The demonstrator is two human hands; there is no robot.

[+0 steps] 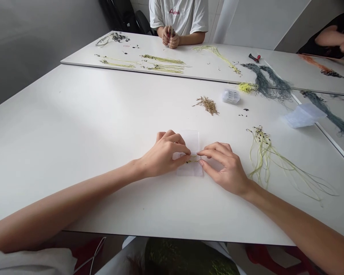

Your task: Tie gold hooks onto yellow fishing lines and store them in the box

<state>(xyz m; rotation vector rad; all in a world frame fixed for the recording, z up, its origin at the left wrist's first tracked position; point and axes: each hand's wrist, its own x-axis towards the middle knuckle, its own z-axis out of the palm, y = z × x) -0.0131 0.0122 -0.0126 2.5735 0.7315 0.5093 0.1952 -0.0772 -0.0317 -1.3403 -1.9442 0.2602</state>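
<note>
Recorder: Where was the item, and how did each grip stand?

Inspector: From the left, the left hand (pixel 167 152) had thumb and forefinger drawn nearly together over the left ends of thin gold-and-yellow strands (pixel 193 160). Whether that grip pinched them, I could not tell. The strands lay across an open, flat case of clear plastic (pixel 191 141) on the smooth white worktop (pixel 74 126). The right hand (pixel 226 164) had thumb and forefinger at the strands' right ends, a slight gap showing; a hold could not be confirmed.

Recorder: Your judgement on handling?

Inspector: The strands were probably very light, springy and liable to snag; both ends called for fingertips. The case was likely light and slippery, best steadied by its side edges.

Recorder: Surroundings and obstructions?

Inspector: Left to right, beyond the hands: pale yellow cord bundles (pixel 166 69) on the far white worktop (pixel 83 55), a heap of small gold-coloured pieces (pixel 208 106), a small clear plastic box (pixel 231 96), tiny black pieces (pixel 245 109) and a bright yellow thread tangle (pixel 248 88). Pale yellow-green cords with dark ends (pixel 259 141) fanned out near the right forearm (pixel 289 210); I judged them the likeliest obstruction. Translucent plastic sheets (pixel 304 115) lay farther right, well apart.
</note>
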